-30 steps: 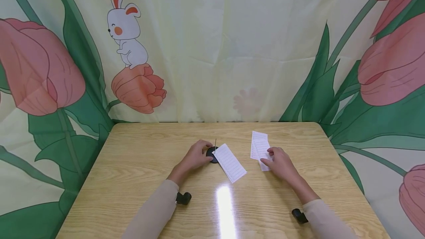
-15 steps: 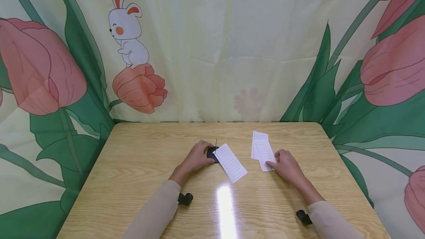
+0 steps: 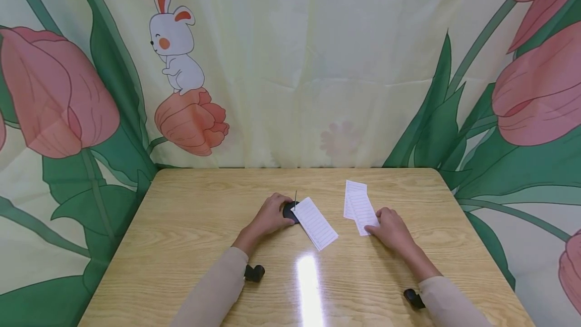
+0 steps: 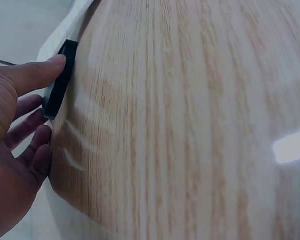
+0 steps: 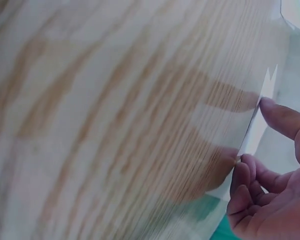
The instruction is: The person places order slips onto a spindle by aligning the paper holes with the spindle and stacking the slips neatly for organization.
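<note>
Two bare hands at work on a wood-grained table (image 3: 204, 206), as I viewed them from a distance through the head and wrist cameras: the left hand (image 3: 271, 214) gripped a black round base (image 3: 288, 212), its thumb on the near edge and its fingertips round the far side, thumb and fingers thus clamped on the rim. From the base a thin spike (image 3: 296, 198) stood upright; a small stack of lined sheets (image 3: 317, 226) had its upper corner at the spike's foot and slanted down toward the right. Well to the right of the base, I saw a pair of loose sheets (image 3: 360, 206) partly overlapping, lined as well. The right hand (image 3: 392, 227) touched the lower part of the front one, its thumb near the bottom corner; in the right wrist view thumb and fingers were apart, the fingers curled, and I could not tell whether they pinched the paper. Both arms wore beige sleeves (image 3: 213, 286), with a black wrist camera (image 3: 254, 273) at each cuff. Behind the table hung a pale curtain (image 3: 281, 74) printed with pink tulips and a white rabbit (image 3: 178, 49)
</note>
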A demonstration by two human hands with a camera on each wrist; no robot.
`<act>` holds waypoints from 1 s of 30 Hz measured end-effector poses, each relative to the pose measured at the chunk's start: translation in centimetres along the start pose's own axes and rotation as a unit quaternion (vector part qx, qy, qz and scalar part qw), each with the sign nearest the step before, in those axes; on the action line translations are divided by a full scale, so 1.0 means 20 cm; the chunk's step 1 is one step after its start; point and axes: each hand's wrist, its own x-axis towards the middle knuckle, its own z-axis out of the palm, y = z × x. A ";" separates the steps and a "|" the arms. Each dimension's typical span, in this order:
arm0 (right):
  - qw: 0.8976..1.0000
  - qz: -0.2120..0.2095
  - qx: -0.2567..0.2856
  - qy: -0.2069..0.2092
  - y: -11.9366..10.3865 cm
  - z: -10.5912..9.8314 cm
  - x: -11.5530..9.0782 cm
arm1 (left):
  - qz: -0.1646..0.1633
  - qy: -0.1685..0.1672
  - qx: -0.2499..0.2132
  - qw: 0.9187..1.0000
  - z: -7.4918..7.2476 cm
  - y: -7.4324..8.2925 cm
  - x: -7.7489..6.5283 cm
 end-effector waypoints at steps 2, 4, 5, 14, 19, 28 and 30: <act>1.000 0.006 0.006 -0.001 0.00 0.00 0.00 | -0.002 0.000 0.000 1.000 0.00 0.00 0.00; 1.000 0.009 0.011 -0.003 -0.01 -0.01 0.00 | -0.006 -0.001 -0.004 1.000 0.00 0.00 0.00; 1.000 0.012 0.016 -0.006 -0.01 -0.01 0.00 | -0.007 -0.002 -0.005 1.000 0.00 0.00 0.00; 0.998 0.026 0.042 -0.024 -0.01 0.00 0.02 | -0.010 -0.003 -0.011 1.000 0.00 0.00 0.00; 0.999 0.008 0.034 -0.005 0.00 -0.01 0.01 | -0.014 -0.002 -0.012 1.000 0.00 0.00 0.00; 1.000 -0.001 0.031 -0.003 0.01 -0.01 -0.01 | -0.011 0.001 -0.007 1.000 0.00 -0.01 0.01; 0.999 -0.006 0.033 -0.007 0.01 -0.01 -0.01 | -0.012 0.000 -0.008 1.000 0.01 -0.01 0.01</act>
